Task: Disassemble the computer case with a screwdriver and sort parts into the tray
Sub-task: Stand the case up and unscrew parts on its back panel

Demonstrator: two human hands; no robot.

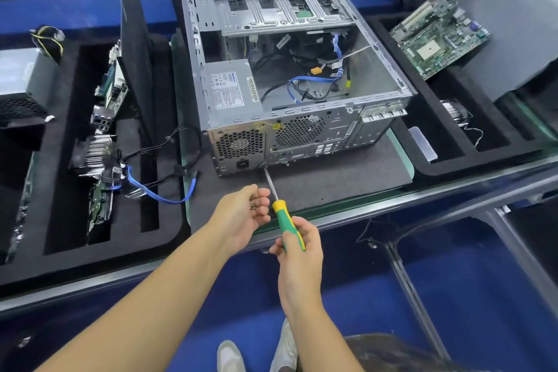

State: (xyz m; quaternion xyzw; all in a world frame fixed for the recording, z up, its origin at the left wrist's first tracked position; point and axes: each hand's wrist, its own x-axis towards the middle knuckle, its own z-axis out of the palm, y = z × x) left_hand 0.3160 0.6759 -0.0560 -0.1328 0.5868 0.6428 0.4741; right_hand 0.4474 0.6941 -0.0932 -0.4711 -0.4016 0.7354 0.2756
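Note:
An open grey computer case [302, 130] lies on a dark foam mat, rear panel toward me, with a power supply [229, 90] and loose blue and black cables inside. My right hand [297, 248] grips the green and yellow handle of a screwdriver [287, 220]; its tip touches the lower edge of the rear panel beside the power socket. My left hand [244, 214] is cupped just left of the shaft, its fingers curled around something small that I cannot make out.
A black foam tray [60, 251] at left holds boards, a heatsink and blue cables, with a dark side panel [136, 48] upright in it. A second tray [453, 157] at right holds a green motherboard [437, 36], a cooler and a grey panel [513, 24].

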